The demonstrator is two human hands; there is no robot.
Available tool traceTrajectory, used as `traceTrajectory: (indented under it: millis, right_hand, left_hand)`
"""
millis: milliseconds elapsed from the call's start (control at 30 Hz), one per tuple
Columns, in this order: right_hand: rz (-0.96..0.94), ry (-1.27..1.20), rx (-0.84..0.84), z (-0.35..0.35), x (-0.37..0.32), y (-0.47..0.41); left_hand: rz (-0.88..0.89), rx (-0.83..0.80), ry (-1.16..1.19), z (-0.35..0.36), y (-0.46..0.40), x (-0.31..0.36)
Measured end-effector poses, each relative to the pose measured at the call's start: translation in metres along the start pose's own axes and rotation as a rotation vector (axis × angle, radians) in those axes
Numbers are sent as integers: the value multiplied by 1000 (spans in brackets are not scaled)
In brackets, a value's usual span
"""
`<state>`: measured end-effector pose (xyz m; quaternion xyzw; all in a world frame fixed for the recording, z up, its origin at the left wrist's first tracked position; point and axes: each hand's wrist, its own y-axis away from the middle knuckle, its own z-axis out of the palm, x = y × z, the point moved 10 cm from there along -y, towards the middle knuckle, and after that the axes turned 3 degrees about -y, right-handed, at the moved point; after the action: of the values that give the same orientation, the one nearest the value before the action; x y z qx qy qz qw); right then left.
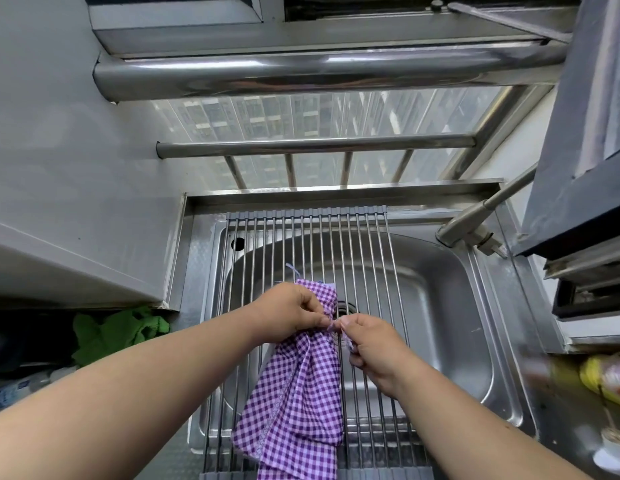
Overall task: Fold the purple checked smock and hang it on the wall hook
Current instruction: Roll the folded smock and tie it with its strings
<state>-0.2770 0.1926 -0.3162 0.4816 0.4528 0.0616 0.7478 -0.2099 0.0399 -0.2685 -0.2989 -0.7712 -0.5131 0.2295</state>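
The purple checked smock (294, 403) lies folded into a long strip on the roll-up wire rack (367, 271) over the sink, reaching from the rack's middle down past its near edge. My left hand (291, 311) pinches the cloth near its upper part. My right hand (370, 344) meets it from the right and pinches a thin tie or cord of the smock between thumb and fingers. A loose strap end (292, 268) pokes out above the cloth. No wall hook is in view.
The steel sink (450, 306) sits below a window with steel bars (315, 143). A tap (474, 223) slants in from the right. A green cloth (118, 330) lies at the left under a grey ledge; yellow packaging (602, 375) sits at the right.
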Motion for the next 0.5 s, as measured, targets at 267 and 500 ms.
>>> traceTrajectory:
  millis: [267,500]
  right_hand:
    - [-103,-12,40,7,-5,2]
    - [-285,303,105,5,-33,5]
  left_hand:
    - [-3,-60,-9,-1,1,-8]
    - [-16,-45,163,1,1,-12]
